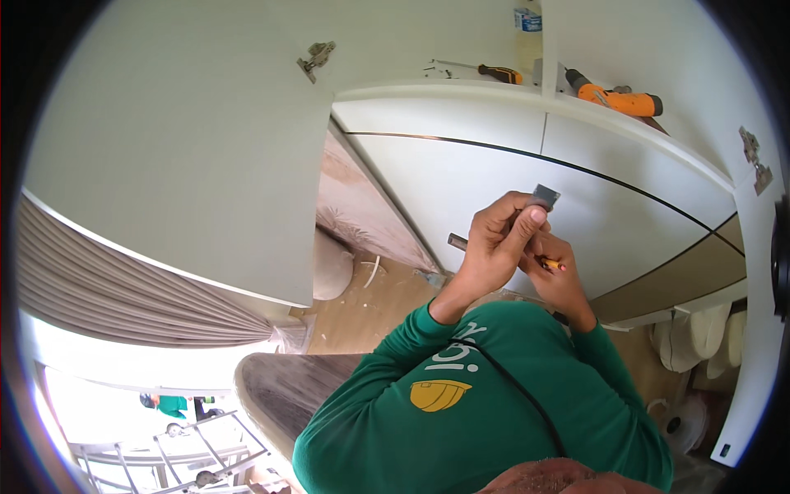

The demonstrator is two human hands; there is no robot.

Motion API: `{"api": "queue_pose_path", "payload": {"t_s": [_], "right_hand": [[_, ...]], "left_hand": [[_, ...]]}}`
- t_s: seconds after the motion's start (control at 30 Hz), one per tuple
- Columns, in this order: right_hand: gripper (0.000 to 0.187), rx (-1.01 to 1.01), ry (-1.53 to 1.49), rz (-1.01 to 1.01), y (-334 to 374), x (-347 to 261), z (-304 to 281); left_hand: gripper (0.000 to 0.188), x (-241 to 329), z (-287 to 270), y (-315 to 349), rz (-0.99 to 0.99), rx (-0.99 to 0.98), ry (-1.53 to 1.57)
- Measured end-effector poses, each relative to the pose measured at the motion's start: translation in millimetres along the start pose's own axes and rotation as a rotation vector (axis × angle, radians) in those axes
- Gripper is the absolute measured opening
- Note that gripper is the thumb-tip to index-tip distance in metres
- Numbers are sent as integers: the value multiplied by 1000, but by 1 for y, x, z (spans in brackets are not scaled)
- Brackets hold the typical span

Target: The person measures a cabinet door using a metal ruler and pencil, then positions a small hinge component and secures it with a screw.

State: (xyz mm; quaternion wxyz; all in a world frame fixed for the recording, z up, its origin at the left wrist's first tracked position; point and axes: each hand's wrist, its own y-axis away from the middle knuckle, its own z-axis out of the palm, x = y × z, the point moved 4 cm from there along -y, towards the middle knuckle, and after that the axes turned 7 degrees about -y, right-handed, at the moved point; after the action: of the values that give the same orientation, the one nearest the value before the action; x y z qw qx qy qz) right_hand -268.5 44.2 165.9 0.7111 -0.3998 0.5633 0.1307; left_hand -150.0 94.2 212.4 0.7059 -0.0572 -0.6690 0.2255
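Observation:
My left hand is closed, its thumb and fingers pinching a small flat dark grey piece with a square end. Close behind it is my right hand, its fingers curled and partly covered by the left. A short yellow stick with a red end, pencil-like, pokes out of the right hand. Beyond the left wrist, the dark end of a rod or tube juts out to the left; which hand holds it is hidden. Both hands are in front of a white cabinet front.
Above the front, a shelf carries an orange cordless drill, a screwdriver and several small screws. Open white doors with hinges flank me. A curtain hangs at left; a person in green is outside near metal frames.

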Motion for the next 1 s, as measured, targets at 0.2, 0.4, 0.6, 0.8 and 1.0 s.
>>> {"api": "queue_pose_path", "payload": {"t_s": [0.2, 0.4, 0.6, 0.8, 1.0], "right_hand": [[17, -3, -76, 85, -1, 4, 12], [11, -175, -82, -152, -5, -11, 28], [15, -333, 47, -45, -10, -16, 40], [22, -345, 104, -125, -18, -28, 45], [10, -22, 229, -80, -28, -49, -13]], "left_hand": [[18, 2, -8, 5, -17, 33, -42], [16, 26, -20, 24, 103, 113, 17], [16, 11, -47, 51, 157, 242, 315], [21, 4, -179, 104, 263, 22, 559], [14, 8, -295, 188, 342, 1090, 667]]}}
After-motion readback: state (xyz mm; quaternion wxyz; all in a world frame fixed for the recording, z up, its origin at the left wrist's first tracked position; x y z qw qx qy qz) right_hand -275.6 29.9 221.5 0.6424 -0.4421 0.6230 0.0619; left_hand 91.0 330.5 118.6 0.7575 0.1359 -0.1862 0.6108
